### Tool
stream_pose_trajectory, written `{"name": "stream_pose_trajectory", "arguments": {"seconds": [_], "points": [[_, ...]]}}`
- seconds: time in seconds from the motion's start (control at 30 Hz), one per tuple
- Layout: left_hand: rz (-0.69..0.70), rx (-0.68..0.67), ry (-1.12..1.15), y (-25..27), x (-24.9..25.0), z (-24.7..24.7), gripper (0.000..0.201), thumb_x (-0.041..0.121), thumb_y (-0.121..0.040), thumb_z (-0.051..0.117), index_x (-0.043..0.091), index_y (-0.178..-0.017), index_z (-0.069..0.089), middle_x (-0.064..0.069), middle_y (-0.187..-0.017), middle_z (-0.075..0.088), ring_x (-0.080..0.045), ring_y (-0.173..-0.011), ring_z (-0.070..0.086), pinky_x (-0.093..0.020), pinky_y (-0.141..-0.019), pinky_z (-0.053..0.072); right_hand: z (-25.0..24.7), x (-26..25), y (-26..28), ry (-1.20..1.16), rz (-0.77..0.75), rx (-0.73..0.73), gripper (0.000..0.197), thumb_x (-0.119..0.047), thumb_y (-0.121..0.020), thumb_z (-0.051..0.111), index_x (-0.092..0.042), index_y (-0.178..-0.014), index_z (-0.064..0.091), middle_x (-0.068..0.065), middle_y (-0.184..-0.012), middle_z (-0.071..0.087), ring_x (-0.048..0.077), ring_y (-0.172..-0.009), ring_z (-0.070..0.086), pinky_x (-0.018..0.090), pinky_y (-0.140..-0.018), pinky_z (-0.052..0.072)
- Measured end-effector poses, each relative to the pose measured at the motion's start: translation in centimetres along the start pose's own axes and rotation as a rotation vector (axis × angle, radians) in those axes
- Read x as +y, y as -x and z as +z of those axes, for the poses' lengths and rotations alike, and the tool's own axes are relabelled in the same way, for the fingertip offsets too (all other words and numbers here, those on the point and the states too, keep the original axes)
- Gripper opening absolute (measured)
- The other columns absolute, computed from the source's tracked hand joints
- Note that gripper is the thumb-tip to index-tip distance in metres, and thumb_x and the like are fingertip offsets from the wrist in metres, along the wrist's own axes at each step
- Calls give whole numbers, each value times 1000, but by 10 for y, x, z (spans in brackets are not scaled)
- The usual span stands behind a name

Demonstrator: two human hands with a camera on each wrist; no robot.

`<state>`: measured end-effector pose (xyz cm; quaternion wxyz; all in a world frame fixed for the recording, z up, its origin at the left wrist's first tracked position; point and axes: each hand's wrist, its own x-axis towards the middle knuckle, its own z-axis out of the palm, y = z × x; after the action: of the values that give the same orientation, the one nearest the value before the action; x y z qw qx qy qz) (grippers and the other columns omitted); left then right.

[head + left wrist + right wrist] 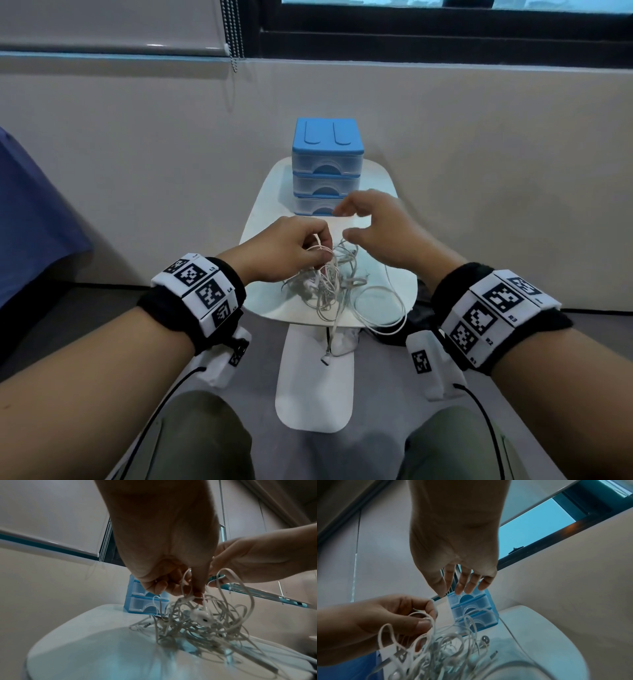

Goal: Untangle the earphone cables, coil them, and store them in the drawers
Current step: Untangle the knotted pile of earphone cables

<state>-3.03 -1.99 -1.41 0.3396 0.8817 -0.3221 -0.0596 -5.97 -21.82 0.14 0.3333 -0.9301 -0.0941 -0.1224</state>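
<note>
on the small white table (394, 284), seen from the head camera, a tangle of white earphone cables (329, 284) lies in front of a blue three-drawer unit (327, 164) with all drawers closed; one cable end hangs over the near edge; the left hand (284, 250) pinches a few strands at the top of the tangle, lifting them; the right hand (376, 229) hovers above with fingers spread and loosely bent, gripping nothing.
from the left wrist, the left hand (164, 547) has thumb and fingers closed round cable loops, an earbud (202, 618) dangling just below.
from the right wrist, the right hand (453, 547) shows its fingers (460, 582) extended and relaxed above the drawers, apart from the cables (447, 649).
</note>
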Motion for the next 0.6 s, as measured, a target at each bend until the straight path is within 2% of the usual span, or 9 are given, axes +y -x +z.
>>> {"name": "stream_pose_trajectory", "arguments": {"seconds": [0.07,0.13,0.2,0.27,0.33,0.4,0.43,0.5,0.6], "points": [[-14,7,22,-3,0,3,11,20,-93,74,22,-85,67,8,-68,71,-11,-62,62,-32,-68,51,0,3,4,-134,41,61,28,-6,-78,73,-31,-90,67,-7,-92,66,7,-82,58,35,-83,54],[-28,13,49,-4,-2,5,10,19,-92,75,22,-86,68,15,-62,66,-2,-57,55,-27,-66,45,5,6,14,-285,119,14,17,-12,-73,72,-28,-79,71,-7,-73,66,14,-69,59,42,-73,54],[-41,21,71,-5,-3,6,10,20,-92,75,22,-86,68,17,-58,62,-1,-55,51,-25,-64,42,12,7,25,-304,155,-108,3,-20,-74,76,-22,-73,75,-7,-61,64,10,-60,55,35,-64,49],[-55,29,93,-4,-3,6,9,20,-92,75,22,-86,69,15,-59,63,-2,-56,52,-25,-64,42,18,8,31,-216,156,-182,11,-20,-82,79,-17,-72,77,-11,-55,62,3,-54,50,26,-61,46],[-77,43,115,-3,-4,7,9,21,-92,76,22,-86,69,13,-62,65,-3,-58,54,-26,-65,44,24,7,32,-148,160,-152,15,-20,-85,79,-15,-70,78,-11,-54,62,4,-55,51,24,-59,46],[-94,66,143,-2,-4,9,8,20,-92,75,21,-86,70,10,-65,67,-4,-59,56,-27,-67,44,29,3,30,-135,173,-141,14,-18,-84,78,-12,-72,78,-3,-62,68,9,-60,56,26,-60,49],[-103,75,163,-1,-4,10,6,19,-91,75,19,-86,70,7,-68,69,-6,-62,58,-28,-68,45,31,1,30,-139,184,-144,14,-16,-84,78,-10,-71,77,1,-65,69,11,-61,56,27,-60,48],[-109,76,237,0,-3,10,4,18,-92,74,16,-93,71,-4,-74,71,-12,-68,60,-33,-71,48,32,-1,29,-178,211,-136,17,-13,-84,77,-11,-67,73,-1,-60,62,9,-56,51,22,-53,42],[-104,35,443,3,0,8,20,14,-95,72,16,-114,65,2,-68,53,-13,-69,51,-30,-70,45,23,-1,23,-302,247,-115,19,-12,-80,79,-8,-65,69,-9,-53,51,10,-54,43,24,-54,38]]}}
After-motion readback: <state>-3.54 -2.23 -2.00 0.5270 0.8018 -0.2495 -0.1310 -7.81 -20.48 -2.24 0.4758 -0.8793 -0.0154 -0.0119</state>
